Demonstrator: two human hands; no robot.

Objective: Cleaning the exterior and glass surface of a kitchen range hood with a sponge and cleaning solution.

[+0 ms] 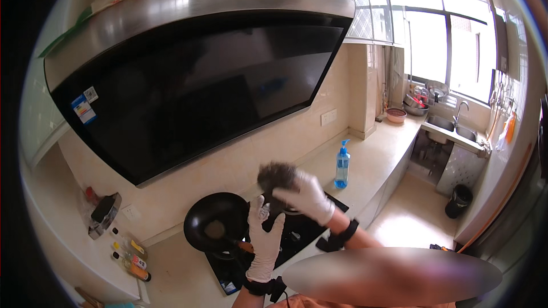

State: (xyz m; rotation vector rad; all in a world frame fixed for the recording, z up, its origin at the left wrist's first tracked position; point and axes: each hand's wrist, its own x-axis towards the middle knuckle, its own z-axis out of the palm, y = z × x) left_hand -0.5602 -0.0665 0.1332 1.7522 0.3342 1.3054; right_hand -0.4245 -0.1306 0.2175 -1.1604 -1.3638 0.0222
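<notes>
Both my hands wear white gloves and have black straps at the wrists. My right hand grips a dark, bushy thing, blurred, perhaps a scouring pad or a cloth, above the black gas hob. My left hand is raised over the hob with thumb and fingers apart, just left of my right hand, and nothing shows in its grasp. Close to its left a black wok rests on the hob, its handle partly behind my left hand. A pump bottle of blue liquid stands on the counter to the right.
A dark range hood hangs over the hob. Bottles and a dark container are at the left. Far right are a double sink, metal bowls, a pink basin and a black bin on the floor.
</notes>
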